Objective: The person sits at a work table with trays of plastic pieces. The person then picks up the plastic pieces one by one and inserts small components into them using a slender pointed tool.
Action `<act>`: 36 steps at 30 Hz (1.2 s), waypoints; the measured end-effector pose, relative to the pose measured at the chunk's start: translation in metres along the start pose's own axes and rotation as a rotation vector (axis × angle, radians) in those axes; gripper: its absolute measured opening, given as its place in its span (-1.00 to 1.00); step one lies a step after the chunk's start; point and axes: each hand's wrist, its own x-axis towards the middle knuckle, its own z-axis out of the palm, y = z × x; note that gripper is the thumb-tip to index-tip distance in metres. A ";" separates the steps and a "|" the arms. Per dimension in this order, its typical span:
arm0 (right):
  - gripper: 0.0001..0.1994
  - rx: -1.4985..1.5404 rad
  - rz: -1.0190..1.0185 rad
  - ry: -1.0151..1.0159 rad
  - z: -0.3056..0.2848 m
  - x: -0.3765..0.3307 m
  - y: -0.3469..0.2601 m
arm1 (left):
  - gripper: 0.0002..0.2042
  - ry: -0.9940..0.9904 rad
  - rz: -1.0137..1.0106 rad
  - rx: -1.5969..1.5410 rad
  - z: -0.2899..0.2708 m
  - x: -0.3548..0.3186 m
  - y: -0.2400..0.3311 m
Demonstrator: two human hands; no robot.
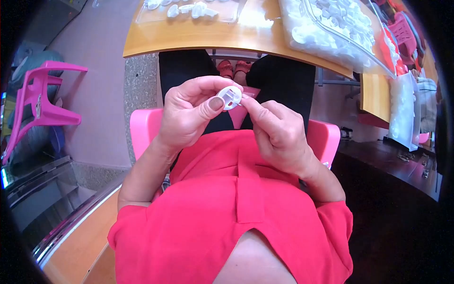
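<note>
A round white plastic part (229, 98) with cut-out slots in its face is held up above my lap. My left hand (191, 106) grips its left edge, the thumb on the near side and the fingers curled behind. At the part's right edge is my right hand (279, 130), its index finger and thumb pinched together and the other fingers folded. Something tiny and pale seems to show at those fingertips, too small to name. The back of the part is hidden.
Ahead stands a wooden table (189, 40) with several loose white pieces (193, 9) and a clear plastic bin (326, 33) full of white parts. A pink stool (47, 97) is at left. A clear bag (403, 111) hangs at right, above a dark surface (388, 175).
</note>
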 end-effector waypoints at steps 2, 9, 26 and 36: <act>-0.54 -0.032 -0.024 0.022 0.003 -0.001 -0.001 | -0.68 0.007 -0.030 0.056 -0.001 -0.003 0.000; -0.55 -0.058 -0.019 0.007 0.006 0.001 -0.005 | -0.70 0.023 -0.051 0.055 -0.007 -0.007 0.001; -0.58 -0.007 0.019 -0.006 0.004 0.000 0.001 | -0.74 -0.002 -0.007 -0.006 0.004 -0.004 -0.006; -0.59 0.162 0.142 -0.081 -0.001 0.002 0.005 | -0.71 0.031 -0.084 -0.030 -0.003 -0.004 -0.019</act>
